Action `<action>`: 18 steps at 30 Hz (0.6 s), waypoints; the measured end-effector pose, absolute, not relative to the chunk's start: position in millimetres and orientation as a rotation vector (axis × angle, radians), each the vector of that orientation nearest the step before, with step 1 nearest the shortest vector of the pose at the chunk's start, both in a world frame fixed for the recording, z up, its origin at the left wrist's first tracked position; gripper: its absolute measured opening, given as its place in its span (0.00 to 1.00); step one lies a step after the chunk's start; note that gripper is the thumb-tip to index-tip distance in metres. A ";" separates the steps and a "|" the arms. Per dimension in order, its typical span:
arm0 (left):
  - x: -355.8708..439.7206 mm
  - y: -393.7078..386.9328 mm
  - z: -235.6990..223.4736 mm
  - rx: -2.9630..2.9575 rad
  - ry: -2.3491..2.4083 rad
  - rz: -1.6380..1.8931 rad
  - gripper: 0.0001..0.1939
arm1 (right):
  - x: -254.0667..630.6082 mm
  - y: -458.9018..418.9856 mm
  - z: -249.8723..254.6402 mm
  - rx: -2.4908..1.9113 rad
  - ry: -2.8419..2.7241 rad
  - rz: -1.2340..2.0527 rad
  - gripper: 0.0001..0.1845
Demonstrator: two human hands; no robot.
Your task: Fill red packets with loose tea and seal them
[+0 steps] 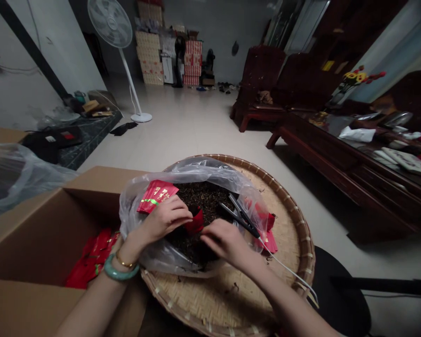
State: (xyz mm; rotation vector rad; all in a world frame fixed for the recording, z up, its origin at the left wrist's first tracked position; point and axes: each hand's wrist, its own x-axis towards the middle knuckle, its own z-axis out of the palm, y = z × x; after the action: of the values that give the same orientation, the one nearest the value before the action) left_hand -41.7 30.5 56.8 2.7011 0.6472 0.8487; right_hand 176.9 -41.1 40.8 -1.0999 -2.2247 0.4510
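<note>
Box (28, 243): stood at left, red packets (94, 257) inside. Stack (157, 194): lay at the bag's (196, 175) left. Your left hand (170, 217): narrowed on a red pouch (195, 223). Pouch: sat between your hands, over the tea (210, 194). Your right hand (228, 238): fingers bunched; whether holding anything, could not be told. Iron (250, 227): lay right of the pouch.

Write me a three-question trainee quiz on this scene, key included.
1. True or false: the cardboard box holds red packets.
2. The plastic bag sits on: A) a glass table; B) a woven tray; C) a chair.
3. What colour is the pouch between the left hand and the right hand?

Key: 1. True; 2. B; 3. Red.
</note>
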 end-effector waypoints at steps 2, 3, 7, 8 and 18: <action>-43.1 33.0 57.3 2.717 0.661 0.855 0.11 | 165.7 -47.2 30.8 -1.217 -2.443 0.441 0.08; -43.0 33.6 57.8 2.724 0.667 0.848 0.11 | 159.7 -48.4 26.4 -1.283 -2.520 0.420 0.09; -41.5 33.0 59.6 2.712 0.666 0.778 0.12 | 145.4 -42.5 14.5 -1.430 -2.571 0.435 0.06; -41.7 32.4 59.5 2.701 0.672 0.759 0.12 | 145.7 -39.9 12.7 -1.425 -2.541 0.471 0.07; -44.4 29.9 62.8 2.638 0.670 0.668 0.10 | 187.3 -32.9 11.3 -1.449 -1.778 0.907 0.07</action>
State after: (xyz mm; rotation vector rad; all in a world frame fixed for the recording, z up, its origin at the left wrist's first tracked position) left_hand -44.4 29.9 62.8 2.6381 0.6704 0.6677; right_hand 187.3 -32.9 11.3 -1.4487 -1.7782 0.9074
